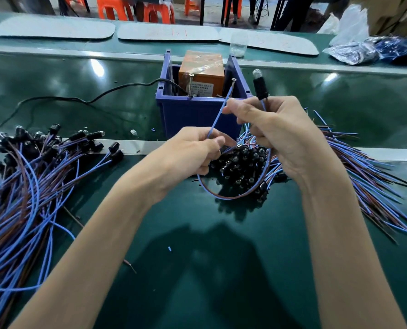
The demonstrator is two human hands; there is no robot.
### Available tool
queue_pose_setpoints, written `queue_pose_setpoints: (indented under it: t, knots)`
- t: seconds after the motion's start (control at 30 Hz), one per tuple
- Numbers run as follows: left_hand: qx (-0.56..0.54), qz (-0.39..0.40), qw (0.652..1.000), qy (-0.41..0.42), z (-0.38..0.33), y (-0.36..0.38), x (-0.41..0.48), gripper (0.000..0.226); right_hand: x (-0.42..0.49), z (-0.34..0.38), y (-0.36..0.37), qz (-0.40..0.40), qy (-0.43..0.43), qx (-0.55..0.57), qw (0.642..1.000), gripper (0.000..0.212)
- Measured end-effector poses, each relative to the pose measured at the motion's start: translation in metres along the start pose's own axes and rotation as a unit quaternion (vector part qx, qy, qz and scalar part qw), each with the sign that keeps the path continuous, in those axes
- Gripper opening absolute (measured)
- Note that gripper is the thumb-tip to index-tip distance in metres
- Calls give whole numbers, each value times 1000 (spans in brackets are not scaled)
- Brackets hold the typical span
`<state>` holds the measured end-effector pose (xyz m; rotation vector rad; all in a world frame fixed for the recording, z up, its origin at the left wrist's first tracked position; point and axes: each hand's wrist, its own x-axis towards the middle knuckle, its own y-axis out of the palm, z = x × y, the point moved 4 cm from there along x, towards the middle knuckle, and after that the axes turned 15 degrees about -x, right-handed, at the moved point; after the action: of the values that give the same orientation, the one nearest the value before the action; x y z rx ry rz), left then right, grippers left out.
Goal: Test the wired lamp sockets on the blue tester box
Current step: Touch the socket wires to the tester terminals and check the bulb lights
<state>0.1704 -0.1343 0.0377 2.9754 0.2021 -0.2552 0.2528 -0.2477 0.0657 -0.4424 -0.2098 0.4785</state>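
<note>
Holding one wired lamp socket [260, 87] upright just right of the blue tester box [193, 115], the right hand [281, 136] has its fingers curled round the wires right under it. Left hand [193, 151], in front of the box, pinches the blue wire [218, 117] between thumb and finger. The wire's tip reaches a screw [233, 81] at the box's front right corner, can't tell if it's actually touching. An orange unit [201, 72] sits inside the box. There's a heap of sockets [243, 162] right in front of the box and a bigger bundle [43, 160] well off to its left.
</note>
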Motion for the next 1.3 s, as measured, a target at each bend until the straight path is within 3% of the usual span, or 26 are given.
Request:
queue_pose_setpoints:
  t: [0.27, 0.37, 0.57, 0.67, 0.8, 0.87, 0.97, 1.03, 1.1, 1.17, 1.3]
  knots:
    - [49, 11, 999, -11, 1, -1, -1, 19, -3, 0, 5, 43, 2, 1, 999, 18]
    - [30, 20, 999, -10, 2, 0, 0, 26, -4, 3, 7, 48, -9, 6, 999, 6]
    - [-3, 53, 998, 39, 0, -5, 3, 41, -1, 1, 5, 8, 24, 69, 997, 18]
    - [-59, 57, 995, 58, -2, -7, 3, 53, 1, 1, 4, 6, 29, 87, 996, 19]
    - [-157, -7, 984, 86, -3, -9, 6, 64, 1, 2, 1, -11, 17, 128, 992, 21]
    - [-272, -55, 955, 104, -3, -12, 9, 59, 2, 1, -1, -20, 11, 144, 989, 19]
    - [-503, -39, 861, 66, -2, -4, 11, 34, 2, 1, -3, -36, 8, 166, 985, 16]
    - [-577, -18, 816, 18, -3, 7, 9, 35, 2, 2, -4, -55, 5, 182, 982, 17]
    - [-602, -44, 797, 9, 1, 14, 10, 41, 3, 2, -7, -79, 4, 195, 978, 18]
    - [-589, -75, 804, -10, 6, 21, 10, 43, 3, 3, -10, -102, 2, 206, 973, 17]
    - [-507, -82, 852, -99, 22, 34, 6, 57, 2, 3, -15, -138, -3, 211, 968, 18]
